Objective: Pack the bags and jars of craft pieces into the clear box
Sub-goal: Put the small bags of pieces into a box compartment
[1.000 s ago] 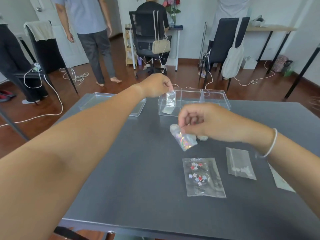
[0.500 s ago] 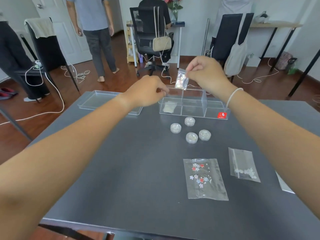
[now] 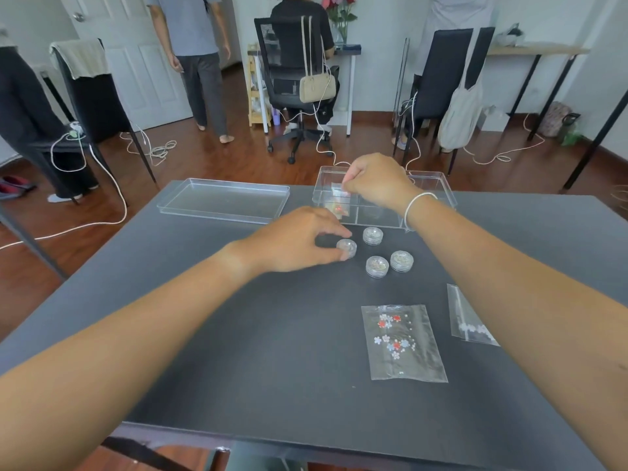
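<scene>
The clear box (image 3: 438,185) with dividers stands at the table's far edge. My right hand (image 3: 377,180) reaches into its left compartment, pinching a small bag of glittery pieces (image 3: 337,192). My left hand (image 3: 299,237) rests on the table with thumb and fingers closed around a small clear jar (image 3: 347,248). Three more jars stand beside it: one (image 3: 372,235) near the box, two (image 3: 377,266) (image 3: 402,261) closer to me. A bag of flower pieces (image 3: 402,341) lies flat near me, and a bag of white pieces (image 3: 470,317) shows partly behind my right forearm.
The box's clear lid (image 3: 224,200) lies upside down at the far left of the dark table (image 3: 238,334). Beyond the table are chairs, cables on the wooden floor, a standing person (image 3: 197,62) and a seated person (image 3: 299,35).
My right hand has lowered the small glittery bag from above the box into its left compartment. My left hand has come back from the box and closed around the leftmost jar.
</scene>
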`<state>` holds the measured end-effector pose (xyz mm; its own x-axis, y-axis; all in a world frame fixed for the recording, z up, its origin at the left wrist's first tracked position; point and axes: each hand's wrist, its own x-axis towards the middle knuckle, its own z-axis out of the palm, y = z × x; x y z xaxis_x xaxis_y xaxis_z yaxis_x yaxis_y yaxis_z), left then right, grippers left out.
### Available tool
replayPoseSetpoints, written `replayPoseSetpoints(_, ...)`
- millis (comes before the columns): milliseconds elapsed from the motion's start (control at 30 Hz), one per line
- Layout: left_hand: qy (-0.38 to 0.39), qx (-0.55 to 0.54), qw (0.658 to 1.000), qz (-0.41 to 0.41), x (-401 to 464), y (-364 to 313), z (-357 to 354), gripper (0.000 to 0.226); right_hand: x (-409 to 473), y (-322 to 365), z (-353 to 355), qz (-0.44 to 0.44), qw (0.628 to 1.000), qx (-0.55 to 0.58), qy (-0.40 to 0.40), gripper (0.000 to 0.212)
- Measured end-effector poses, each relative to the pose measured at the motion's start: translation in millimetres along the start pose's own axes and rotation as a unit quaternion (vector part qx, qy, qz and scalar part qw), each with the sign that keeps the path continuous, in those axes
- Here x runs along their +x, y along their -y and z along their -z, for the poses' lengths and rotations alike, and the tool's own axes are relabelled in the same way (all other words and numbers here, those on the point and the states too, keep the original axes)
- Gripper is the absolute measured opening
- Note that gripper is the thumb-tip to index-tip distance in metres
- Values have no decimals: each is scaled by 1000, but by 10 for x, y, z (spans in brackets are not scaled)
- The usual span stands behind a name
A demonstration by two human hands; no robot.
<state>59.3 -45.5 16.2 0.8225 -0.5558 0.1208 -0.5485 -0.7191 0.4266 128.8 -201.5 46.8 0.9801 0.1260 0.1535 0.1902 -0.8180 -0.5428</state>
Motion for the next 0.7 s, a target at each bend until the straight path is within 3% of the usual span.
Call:
replayPoseSetpoints(200, 4, 15, 1000, 6, 54, -35, -109, 40, -37, -36, 3, 40, 995, -75, -46, 26)
replayPoseSetpoints(433, 13, 20, 1000, 17, 112, -21, -133, 35, -344, -146, 213, 99, 991, -50, -73, 21)
replayPoseSetpoints(700, -1, 14, 1000, 21, 122, -29, -139, 26, -898, -562, 351, 97, 994, -8, 44, 7)
